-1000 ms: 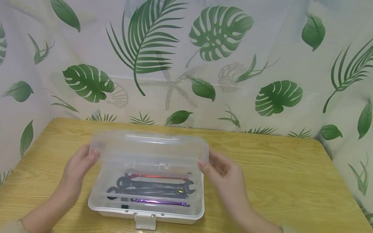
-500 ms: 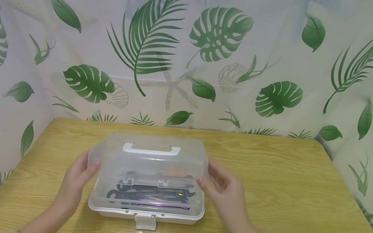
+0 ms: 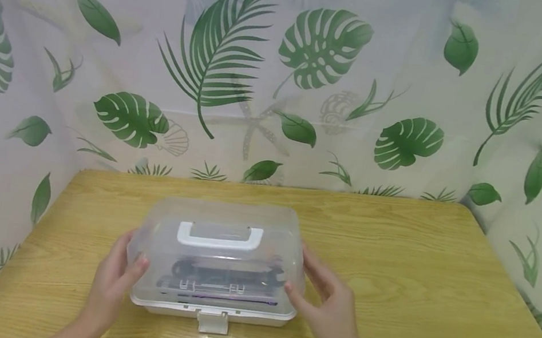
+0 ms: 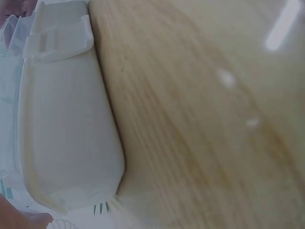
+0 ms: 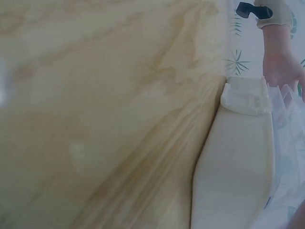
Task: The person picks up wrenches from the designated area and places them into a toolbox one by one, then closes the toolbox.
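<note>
A clear plastic box (image 3: 218, 260) sits near the middle of a wooden table (image 3: 419, 259), a little toward the person's side, with its see-through lid (image 3: 217, 254) lowered over the white base (image 3: 188, 310). The left hand (image 3: 118, 274) rests against the left end of the lid, its fingers fairly straight and spread along the clear plastic, the thumb lying on the front corner; it presses the lid rather than curling round it. The right hand (image 3: 328, 298) mirrors it at the right end, fingers extended along the side of the lid and the thumb touching the lower front corner. On top of the lid lies a white carrying handle (image 3: 220, 236), folded flat. Through the plastic show several dark wrenches (image 3: 227, 272) lying lengthwise in the box, one with a purple tint along the front. A small white latch (image 3: 212, 321) hangs at the middle of the front edge, pointing down toward the table; whether the lid's front edge is fully seated on the base cannot be told. The left wrist view shows the pale side of the base (image 4: 66, 138) standing on the wood grain, and the right wrist view shows the same base (image 5: 238, 167) with the latch (image 5: 245, 99) near the top. A curtain printed with green leaves (image 3: 319, 49) hangs behind and beside the table.
</note>
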Action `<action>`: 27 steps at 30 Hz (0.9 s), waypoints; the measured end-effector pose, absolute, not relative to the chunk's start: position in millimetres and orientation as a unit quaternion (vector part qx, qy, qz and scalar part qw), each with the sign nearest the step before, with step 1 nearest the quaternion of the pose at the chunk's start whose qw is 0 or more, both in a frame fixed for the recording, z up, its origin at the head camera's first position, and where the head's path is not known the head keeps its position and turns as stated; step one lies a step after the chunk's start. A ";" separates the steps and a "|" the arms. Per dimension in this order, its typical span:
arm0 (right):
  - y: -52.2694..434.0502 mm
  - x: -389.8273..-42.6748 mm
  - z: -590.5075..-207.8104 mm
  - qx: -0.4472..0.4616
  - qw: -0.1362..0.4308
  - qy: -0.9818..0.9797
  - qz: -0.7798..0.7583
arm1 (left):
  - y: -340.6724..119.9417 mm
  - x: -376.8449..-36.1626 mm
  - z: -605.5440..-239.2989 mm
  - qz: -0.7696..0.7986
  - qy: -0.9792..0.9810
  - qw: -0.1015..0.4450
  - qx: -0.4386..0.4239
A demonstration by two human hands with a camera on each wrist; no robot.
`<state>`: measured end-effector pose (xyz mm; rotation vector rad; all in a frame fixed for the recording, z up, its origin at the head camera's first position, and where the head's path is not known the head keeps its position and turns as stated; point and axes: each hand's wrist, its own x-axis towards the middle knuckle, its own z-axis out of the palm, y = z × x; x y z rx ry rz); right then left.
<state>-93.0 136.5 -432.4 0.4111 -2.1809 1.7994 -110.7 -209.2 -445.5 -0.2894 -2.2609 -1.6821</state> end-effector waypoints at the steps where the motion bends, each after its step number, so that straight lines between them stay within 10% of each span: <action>1: 136.8 -92.1 -434.7 0.149 0.148 -0.754 0.622 | -209.0 -110.0 -446.9 -0.588 -0.786 0.157 -0.109; 27: 135.8 -76.9 -465.9 0.174 0.192 -0.776 0.575 | -214.2 -97.7 -467.8 -0.548 -0.799 0.167 -0.183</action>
